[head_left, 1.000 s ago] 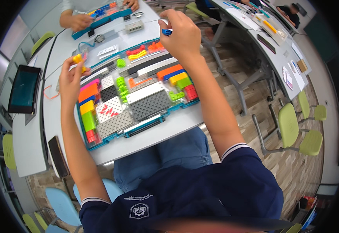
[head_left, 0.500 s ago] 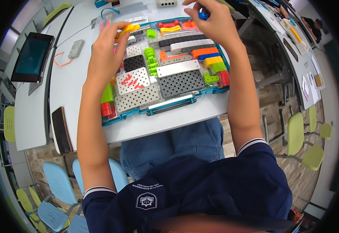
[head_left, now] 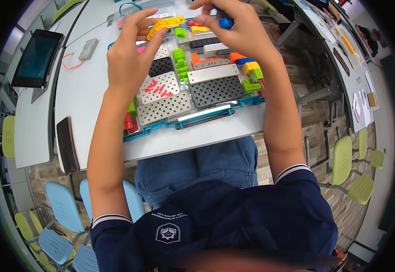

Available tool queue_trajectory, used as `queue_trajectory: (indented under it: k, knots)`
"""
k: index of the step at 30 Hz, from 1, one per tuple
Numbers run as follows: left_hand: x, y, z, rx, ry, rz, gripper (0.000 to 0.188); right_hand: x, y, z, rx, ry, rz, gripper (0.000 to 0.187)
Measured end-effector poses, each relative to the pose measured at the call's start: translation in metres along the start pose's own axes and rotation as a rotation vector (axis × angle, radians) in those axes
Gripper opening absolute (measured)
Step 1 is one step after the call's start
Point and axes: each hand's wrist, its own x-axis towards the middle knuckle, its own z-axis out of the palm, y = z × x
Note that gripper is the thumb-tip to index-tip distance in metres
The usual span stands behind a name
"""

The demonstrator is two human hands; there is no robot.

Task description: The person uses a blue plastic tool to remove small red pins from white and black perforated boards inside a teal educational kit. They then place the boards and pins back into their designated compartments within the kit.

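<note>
Between the thumb and fingers of my left hand (head_left: 132,52) is a yellow curved beam with holes (head_left: 166,24), raised above the far left of a parts tray (head_left: 150,132). My right hand (head_left: 243,29) hovers over the tray's far right with a small blue plastic piece (head_left: 225,22) tucked in its curled fingers; its thumb and forefinger are apart. The tray, teal-edged, holds green gears (head_left: 180,63), a dark grey perforated plate (head_left: 218,94), a light grey perforated plate (head_left: 163,109) and a white plate with loose red pins (head_left: 160,88). My right hand hides its far right part.
A dark screen (head_left: 35,61) stands at the left, near a grey box with an orange cable (head_left: 88,49). A phone (head_left: 67,144) lies by the table's left front edge. Blue chairs (head_left: 65,206) and green chairs (head_left: 341,158) stand around. Another person's arm (head_left: 334,11) shows at the far right.
Both hands have come closer together, my right one moving left. The yellow beam now shows more of its length, pointing right. The view has shifted slightly.
</note>
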Motion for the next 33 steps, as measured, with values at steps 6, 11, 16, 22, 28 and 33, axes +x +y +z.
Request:
queue_trajectory:
  k: [6, 11, 16, 22, 28, 33]
  knots:
    - [-0.002, 0.004, -0.001, 0.050, 0.037, 0.193, 0.042, -0.002, 0.007, 0.019, -0.088, -0.068, -0.124, 0.029]
    - [-0.003, 0.005, -0.003, 0.076, 0.037, 0.267, 0.039, -0.006, 0.005, 0.020, -0.004, -0.154, 0.065, 0.029]
    - [-0.003, -0.003, -0.006, 0.181, 0.054, 0.306, 0.037, -0.001, 0.007, 0.002, -0.055, -0.045, 0.136, 0.023]
    - [-0.003, -0.014, -0.006, 0.135, 0.024, 0.125, 0.036, -0.001, 0.035, -0.033, -0.164, -0.034, 0.290, 0.021]
    - [-0.004, -0.018, -0.005, 0.145, 0.003, 0.141, 0.036, -0.006, 0.051, -0.028, -0.399, -0.050, 0.273, 0.023]
    - [-0.006, -0.020, -0.008, 0.118, -0.012, 0.120, 0.038, 0.001, 0.054, -0.026, -0.476, -0.131, 0.270, 0.022]
